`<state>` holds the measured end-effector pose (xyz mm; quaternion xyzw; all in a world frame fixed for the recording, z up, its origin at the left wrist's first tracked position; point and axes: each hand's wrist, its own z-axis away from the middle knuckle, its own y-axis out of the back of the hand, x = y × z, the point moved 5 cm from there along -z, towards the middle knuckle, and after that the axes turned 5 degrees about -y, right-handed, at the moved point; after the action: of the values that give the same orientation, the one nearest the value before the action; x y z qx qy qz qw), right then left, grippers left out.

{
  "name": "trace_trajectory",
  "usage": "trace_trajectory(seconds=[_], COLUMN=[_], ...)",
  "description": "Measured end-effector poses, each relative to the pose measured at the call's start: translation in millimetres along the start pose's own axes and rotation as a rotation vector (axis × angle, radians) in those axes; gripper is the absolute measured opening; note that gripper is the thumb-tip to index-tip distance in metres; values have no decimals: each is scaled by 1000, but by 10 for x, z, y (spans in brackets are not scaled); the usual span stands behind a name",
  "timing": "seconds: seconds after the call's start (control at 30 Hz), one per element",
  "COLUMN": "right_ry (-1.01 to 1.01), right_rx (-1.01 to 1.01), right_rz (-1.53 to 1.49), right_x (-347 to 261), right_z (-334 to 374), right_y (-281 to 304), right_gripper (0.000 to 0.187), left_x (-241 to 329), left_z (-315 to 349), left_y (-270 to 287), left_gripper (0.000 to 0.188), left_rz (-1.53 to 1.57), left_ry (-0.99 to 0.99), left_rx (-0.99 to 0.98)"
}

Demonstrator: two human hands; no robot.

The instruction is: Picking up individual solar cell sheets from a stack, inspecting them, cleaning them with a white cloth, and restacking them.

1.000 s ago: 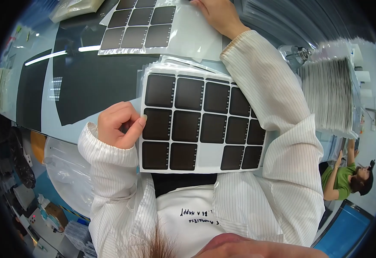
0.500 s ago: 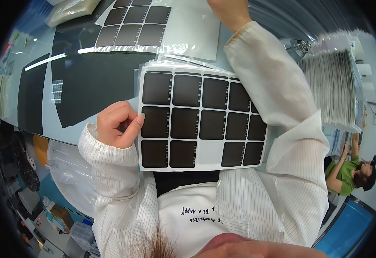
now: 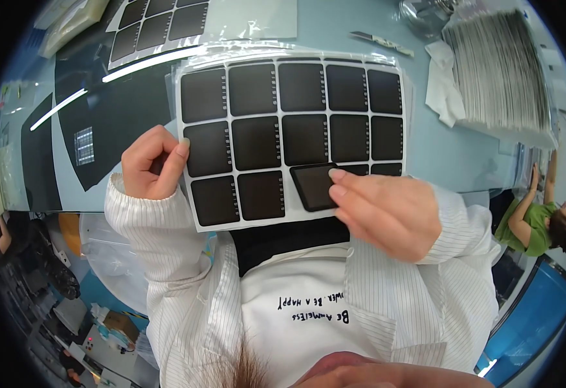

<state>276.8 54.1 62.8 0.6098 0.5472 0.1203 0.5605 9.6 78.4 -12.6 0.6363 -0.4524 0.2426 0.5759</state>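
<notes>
A white sheet (image 3: 255, 143) bearing rows of dark rounded squares lies in front of me, its near edge by my body. Its left edge is pinched between the thumb and curled fingers of my left hand (image 3: 152, 161). With fingertips and thumb, my right hand (image 3: 389, 210) grips a loose dark square piece (image 3: 313, 187) by its right side. That piece sits tilted over the white gap in the nearest row; whether it touches the sheet I cannot tell. My right fingers cover part of the squares beside it. Clear film edges stick out behind the sheet.
Beyond lie a utility knife (image 3: 386, 43), a glass jar (image 3: 428, 16) and a tall stack of sheets (image 3: 499, 74) with crumpled white paper (image 3: 443, 87) against it. Black sheets (image 3: 92, 155) and another sheet of squares (image 3: 155, 33) are at left. A person in green (image 3: 530, 223) is far right.
My right hand has come back from the far side of the table, now with a dark square piece in it. The sheet has shifted slightly away and left along with my left hand.
</notes>
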Motion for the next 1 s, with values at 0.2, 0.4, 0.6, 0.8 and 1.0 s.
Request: trace_trajectory(seconds=[0.2,0.4,0.6,0.8,1.0], right_ry=[47,5,-15,-16,-12], right_rx=[114,92,96,83,74], right_rz=[165,278,364,371,371], right_x=[-124,-151,-133,-127,-138], right_z=[220,266,295,311,319], right_y=[-424,-465,-489,-514,-514], right_gripper=[24,21,20,21,22], left_x=[-49,-48,-102,-88,-72], left_z=[42,70,42,52,63], left_y=[12,15,-7,-3,7], left_gripper=[21,20,19,18,18], left_rz=[-35,-51,-67,-63,-53], left_ry=[-11,22,27,-1,20], left_rx=[-26,-30,-41,-38,-39])
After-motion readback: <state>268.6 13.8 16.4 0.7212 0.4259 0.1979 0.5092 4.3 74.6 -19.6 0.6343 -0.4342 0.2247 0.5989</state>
